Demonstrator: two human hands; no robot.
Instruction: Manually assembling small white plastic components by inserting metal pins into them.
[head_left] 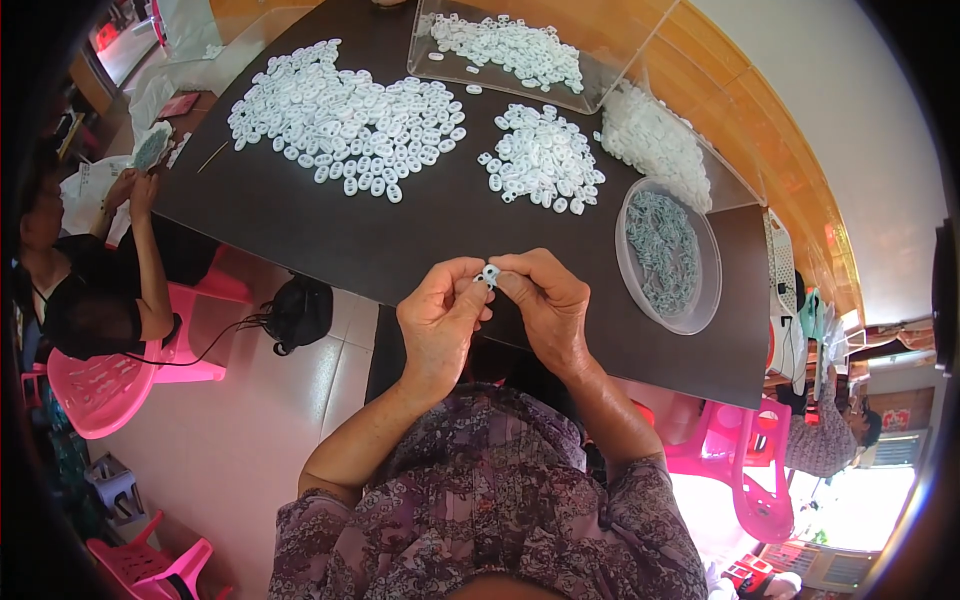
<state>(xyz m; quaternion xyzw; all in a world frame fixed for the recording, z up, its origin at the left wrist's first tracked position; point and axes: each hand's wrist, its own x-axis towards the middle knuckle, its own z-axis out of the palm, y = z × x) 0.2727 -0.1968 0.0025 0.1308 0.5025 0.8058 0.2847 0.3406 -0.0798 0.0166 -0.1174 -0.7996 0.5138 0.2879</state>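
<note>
Just beyond the front edge of the dark table, my left hand (440, 325) and my right hand (548, 305) meet fingertip to fingertip. Pinched between them is a small white oval plastic piece (490, 271) with dark-looking holes; whether it is one piece or two pressed together I cannot tell. Both thumbs and forefingers are closed on it. Ahead lies a large heap of similar white two-hole plastic pieces (345, 125), with a smaller heap (545, 160) to its right. A round clear tub (706, 300) to the right holds a tangle of small grey-green parts (662, 250).
A clear bin (440, 68) with white pieces stands at the far edge, beside another clear bin (735, 180) of whitish parts. At left a person (110, 270) handles things on a pink chair (105, 385). Another pink chair (715, 445) stands at right. A thin stick (212, 157) lies on the table.
</note>
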